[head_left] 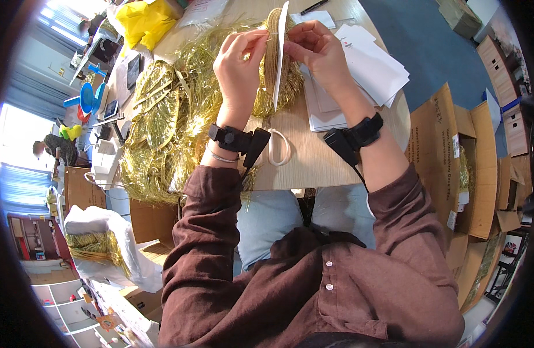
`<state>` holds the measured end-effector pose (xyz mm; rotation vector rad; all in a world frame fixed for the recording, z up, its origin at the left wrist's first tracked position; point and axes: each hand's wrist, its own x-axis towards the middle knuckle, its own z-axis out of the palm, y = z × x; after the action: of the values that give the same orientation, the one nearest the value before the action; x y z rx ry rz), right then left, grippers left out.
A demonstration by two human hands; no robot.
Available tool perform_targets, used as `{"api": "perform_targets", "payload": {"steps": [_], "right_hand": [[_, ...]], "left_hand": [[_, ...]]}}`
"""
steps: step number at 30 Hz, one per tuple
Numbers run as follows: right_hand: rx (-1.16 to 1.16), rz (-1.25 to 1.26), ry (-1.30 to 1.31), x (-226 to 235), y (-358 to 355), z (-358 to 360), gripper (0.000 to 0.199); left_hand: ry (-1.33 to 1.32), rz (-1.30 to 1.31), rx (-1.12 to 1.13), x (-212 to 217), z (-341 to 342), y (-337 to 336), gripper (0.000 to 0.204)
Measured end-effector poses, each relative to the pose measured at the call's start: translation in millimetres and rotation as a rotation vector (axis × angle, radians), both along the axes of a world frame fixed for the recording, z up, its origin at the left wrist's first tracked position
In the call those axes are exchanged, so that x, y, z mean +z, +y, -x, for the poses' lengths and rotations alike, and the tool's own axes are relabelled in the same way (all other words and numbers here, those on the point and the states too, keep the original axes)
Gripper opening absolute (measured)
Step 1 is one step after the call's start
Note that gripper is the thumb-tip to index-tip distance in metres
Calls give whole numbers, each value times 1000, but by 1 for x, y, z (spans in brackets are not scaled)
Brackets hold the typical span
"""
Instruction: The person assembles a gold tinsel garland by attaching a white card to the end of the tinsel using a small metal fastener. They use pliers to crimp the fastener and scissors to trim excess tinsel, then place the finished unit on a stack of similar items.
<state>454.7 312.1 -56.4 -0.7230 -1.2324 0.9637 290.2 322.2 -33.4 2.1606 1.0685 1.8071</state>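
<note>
Left hand (239,61) and right hand (319,49): fingers pinching gold tinsel strands (271,55) wound around thin white card (280,52), above light wooden table (313,156).

Glossy gold foil tinsel (162,133), shredded and crinkly, catching light. Tighter bundle of the same shiny foil (271,58) wound on a thin, matt white card (280,52), stiff and smooth. Matt white paper sheets (365,69), flat and smooth. Pale wood-grain tabletop (313,156), satin, smooth. Dull brown corrugated cardboard box (446,145). Matt black plastic wristbands (238,140). Soft, matt brown woven cloth sleeves (203,220). Smooth white plastic scissor handles (278,148). Crumpled yellow plastic bag (142,22), slightly shiny.
</note>
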Motion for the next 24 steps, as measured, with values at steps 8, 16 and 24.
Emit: {"api": "perform_targets", "payload": {"steps": [8,16,24], "right_hand": [[-76,-14,-66,3,-5,3,25],[-77,-12,-124,0,-5,3,22],[-131,-3,-24,9,-6,-13,46]], "left_hand": [[-14,14,4,-3,1,2,10],[-33,59,24,-4,-1,1,8],[16,51,25,-4,-5,-1,10]]}}
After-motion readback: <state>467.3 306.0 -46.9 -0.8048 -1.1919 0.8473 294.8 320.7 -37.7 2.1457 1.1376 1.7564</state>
